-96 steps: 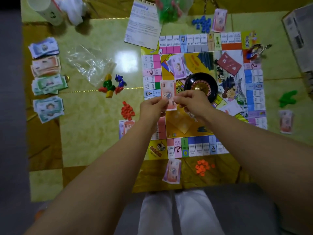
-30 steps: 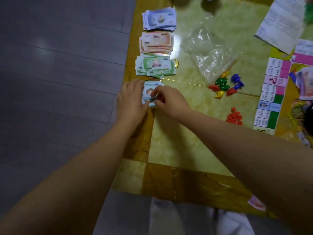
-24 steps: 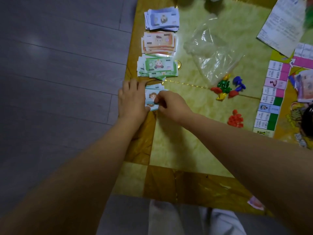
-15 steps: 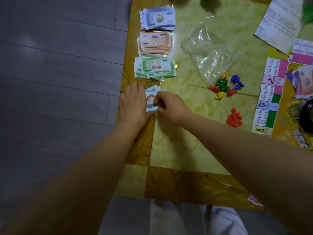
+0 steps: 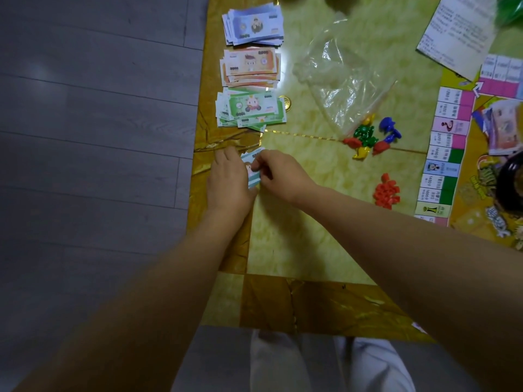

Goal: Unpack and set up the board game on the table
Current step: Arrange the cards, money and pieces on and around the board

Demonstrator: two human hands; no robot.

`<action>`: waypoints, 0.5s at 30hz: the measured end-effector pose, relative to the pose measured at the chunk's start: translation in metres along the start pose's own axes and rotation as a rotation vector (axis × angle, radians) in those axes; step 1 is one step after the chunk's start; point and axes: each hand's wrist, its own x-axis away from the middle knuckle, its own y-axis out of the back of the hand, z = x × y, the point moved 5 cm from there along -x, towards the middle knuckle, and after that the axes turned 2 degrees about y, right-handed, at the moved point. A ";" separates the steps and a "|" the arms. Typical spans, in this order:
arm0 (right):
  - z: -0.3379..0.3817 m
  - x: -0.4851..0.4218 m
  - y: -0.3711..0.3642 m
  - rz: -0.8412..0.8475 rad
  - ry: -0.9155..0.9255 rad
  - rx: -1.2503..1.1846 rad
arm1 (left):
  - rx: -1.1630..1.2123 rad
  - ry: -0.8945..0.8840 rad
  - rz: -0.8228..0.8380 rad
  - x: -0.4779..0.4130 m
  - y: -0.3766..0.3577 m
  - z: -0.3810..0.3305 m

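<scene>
1. Both hands are on the teal notes: the right hand pinches one edge and the left hand holds the other, low over the table's left edge.
2. Three money stacks sit in a row just beyond: green, orange, blue.
3. One gold coin peeks out beside the green stack.
4. One clear bag has pawns clustered at its corner, two of them blue.
5. One red heap of houses lies near the board, with one printed sheet beyond.
</scene>
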 end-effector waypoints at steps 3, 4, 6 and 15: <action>0.000 0.002 0.000 -0.001 0.009 -0.008 | -0.085 0.064 -0.001 0.006 -0.001 0.003; 0.000 0.003 0.001 -0.008 0.015 -0.019 | -0.107 0.086 -0.010 0.007 0.000 0.002; -0.001 0.007 0.006 -0.034 0.020 -0.047 | -0.129 0.106 -0.024 0.007 -0.001 0.001; 0.001 0.006 0.006 -0.142 0.184 0.341 | -0.043 0.076 -0.030 0.009 -0.004 0.003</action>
